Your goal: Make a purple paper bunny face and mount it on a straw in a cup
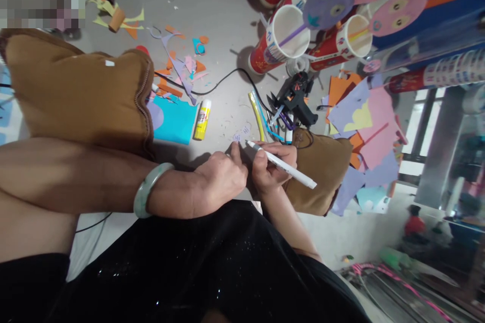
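Observation:
My right hand (275, 164) grips a white marker pen (290, 167), its tip pointing left toward two small paper pieces lettered "Hi" on the table. The nearer paper piece (237, 138) is pinned by the extended index finger of my left hand (223, 176); the other fingers are curled. The second "Hi" piece (246, 130) lies just beyond the marker tip. A jade-coloured bangle (147, 189) circles my left wrist. Left of my hands stands a yellow-and-white glue stick (202, 120) beside a blue paper sheet (175, 123).
A black glue gun (295, 98) with a cord lies ahead to the right, near pipe cleaners (256, 116). Red paper cups (275, 43) hold paper animal faces. Brown cushions (76, 93) flank the table. Paper scraps (176, 68) and coloured sheets (375, 126) lie at both sides.

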`<state>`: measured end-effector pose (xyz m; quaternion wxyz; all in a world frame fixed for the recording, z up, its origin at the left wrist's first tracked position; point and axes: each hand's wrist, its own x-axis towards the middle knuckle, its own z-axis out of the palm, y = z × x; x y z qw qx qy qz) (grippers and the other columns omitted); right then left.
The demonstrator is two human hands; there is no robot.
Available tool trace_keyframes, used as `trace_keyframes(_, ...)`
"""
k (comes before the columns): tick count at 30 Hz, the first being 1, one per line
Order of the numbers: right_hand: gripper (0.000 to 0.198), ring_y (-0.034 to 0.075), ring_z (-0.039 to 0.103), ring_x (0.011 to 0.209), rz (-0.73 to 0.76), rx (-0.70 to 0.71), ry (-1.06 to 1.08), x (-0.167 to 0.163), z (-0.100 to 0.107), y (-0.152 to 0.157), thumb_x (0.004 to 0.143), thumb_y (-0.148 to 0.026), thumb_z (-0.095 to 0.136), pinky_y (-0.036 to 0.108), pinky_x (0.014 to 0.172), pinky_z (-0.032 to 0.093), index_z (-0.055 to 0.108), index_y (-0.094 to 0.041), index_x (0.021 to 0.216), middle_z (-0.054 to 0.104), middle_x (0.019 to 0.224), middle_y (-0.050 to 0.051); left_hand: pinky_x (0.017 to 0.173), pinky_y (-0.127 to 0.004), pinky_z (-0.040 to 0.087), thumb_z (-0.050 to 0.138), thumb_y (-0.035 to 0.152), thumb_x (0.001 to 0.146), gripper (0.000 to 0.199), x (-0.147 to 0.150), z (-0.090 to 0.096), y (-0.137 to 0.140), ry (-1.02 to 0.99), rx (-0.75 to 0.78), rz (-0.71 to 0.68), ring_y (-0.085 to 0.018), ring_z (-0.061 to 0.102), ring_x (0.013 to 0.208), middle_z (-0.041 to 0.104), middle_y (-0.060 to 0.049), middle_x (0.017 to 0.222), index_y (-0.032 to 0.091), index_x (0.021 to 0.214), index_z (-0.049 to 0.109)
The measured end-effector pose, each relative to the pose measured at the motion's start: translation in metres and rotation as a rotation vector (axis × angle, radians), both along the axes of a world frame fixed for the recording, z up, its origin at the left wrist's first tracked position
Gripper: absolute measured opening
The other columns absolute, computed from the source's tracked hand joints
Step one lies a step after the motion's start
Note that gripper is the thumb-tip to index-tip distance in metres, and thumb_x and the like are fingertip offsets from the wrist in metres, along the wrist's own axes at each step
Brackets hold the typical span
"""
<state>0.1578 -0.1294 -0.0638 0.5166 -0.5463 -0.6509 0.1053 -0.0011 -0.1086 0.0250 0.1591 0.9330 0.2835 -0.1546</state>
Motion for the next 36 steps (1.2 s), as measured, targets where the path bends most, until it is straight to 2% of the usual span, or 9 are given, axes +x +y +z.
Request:
trace_keyframes(9,0.010,0.018,0.075,0.072,0.005,0.026,-0.015,0.002,0.000,-0.001,0.095,-0.029,0.064,0.035,0.064,0.065,0.057,-0.026,0.101,0.063,0.076,-0.004,0.064,-0.033,0.056,0.036,0.003,0.101,0.050,0.000,0.000,0.002,-0.003,0.001,-0.012,-0.030,0.080,0.087,0.060,-0.038,0.144,0.000,0.143,0.063)
trace_keyframes(12,0.010,0.018,0.074,0.072,-0.016,0.023,-0.040,0.002,0.000,-0.001,0.096,-0.031,0.063,0.035,0.065,0.064,0.057,-0.026,0.101,0.063,0.077,-0.003,0.065,-0.035,0.057,0.035,0.002,0.100,0.052,0.001,-0.001,0.003,-0.001,0.031,-0.017,-0.030,0.080,0.086,0.060,-0.039,0.144,-0.002,0.146,0.059)
trace_keyframes(15,0.011,0.016,0.072,0.072,-0.054,0.078,-0.040,0.005,0.001,0.001,0.095,-0.031,0.065,0.032,0.064,0.062,0.059,-0.025,0.101,0.062,0.081,-0.002,0.066,-0.036,0.057,0.036,0.000,0.099,0.053,0.000,-0.004,0.006,-0.006,0.075,-0.040,-0.030,0.079,0.088,0.062,-0.037,0.142,-0.002,0.148,0.057)
trace_keyframes(19,0.015,0.011,0.065,0.058,-0.153,0.123,0.092,0.006,0.005,0.005,0.096,-0.036,0.066,0.028,0.058,0.060,0.058,-0.024,0.100,0.056,0.078,-0.005,0.061,-0.033,0.050,0.036,0.000,0.098,0.047,-0.003,-0.004,0.014,-0.093,0.107,-0.054,-0.026,0.078,0.085,0.069,-0.029,0.134,0.002,0.135,0.064)
trace_keyframes(22,0.018,0.007,0.055,0.045,-0.230,0.100,0.244,0.005,0.013,0.006,0.096,-0.038,0.066,0.030,0.061,0.062,0.054,-0.025,0.097,0.051,0.068,-0.010,0.056,-0.032,0.042,0.042,0.008,0.100,0.036,-0.005,-0.004,0.022,-0.188,0.023,-0.060,-0.023,0.074,0.083,0.072,-0.020,0.124,0.010,0.126,0.067)
trace_keyframes(26,0.022,0.007,0.052,0.041,-0.303,0.114,0.344,0.005,0.028,0.002,0.094,-0.039,0.070,0.032,0.065,0.064,0.053,-0.025,0.092,0.048,0.059,-0.013,0.058,-0.033,0.037,0.049,0.033,0.104,0.030,-0.007,-0.008,0.038,-0.285,-0.158,-0.010,-0.023,0.071,0.084,0.070,-0.013,0.121,0.018,0.124,0.066)
trace_keyframes(30,0.018,0.006,0.048,0.040,-0.258,0.089,0.421,0.010,0.039,-0.006,0.094,-0.035,0.071,0.032,0.068,0.064,0.055,-0.025,0.093,0.054,0.057,-0.013,0.064,-0.034,0.036,0.051,0.034,0.101,0.025,-0.009,-0.014,0.053,-0.405,-0.234,0.069,-0.026,0.069,0.093,0.072,-0.010,0.109,0.019,0.114,0.066)
trace_keyframes(33,0.020,0.008,0.054,0.044,-0.210,-0.040,0.508,0.013,0.046,-0.011,0.093,-0.040,0.068,0.030,0.060,0.060,0.056,-0.025,0.090,0.059,0.061,-0.009,0.065,-0.033,0.033,0.056,0.032,0.096,0.016,-0.008,-0.016,0.060,-0.486,-0.302,0.132,-0.023,0.067,0.087,0.072,-0.006,0.093,0.020,0.101,0.065)
trace_keyframes(36,0.024,0.011,0.058,0.047,-0.158,-0.193,0.571,0.014,0.051,-0.014,0.092,-0.045,0.066,0.024,0.046,0.049,0.055,-0.025,0.085,0.057,0.060,-0.007,0.063,-0.033,0.029,0.059,0.030,0.091,0.010,-0.007,-0.015,0.062,-0.503,-0.379,0.180,-0.021,0.064,0.078,0.069,-0.004,0.081,0.021,0.093,0.064)
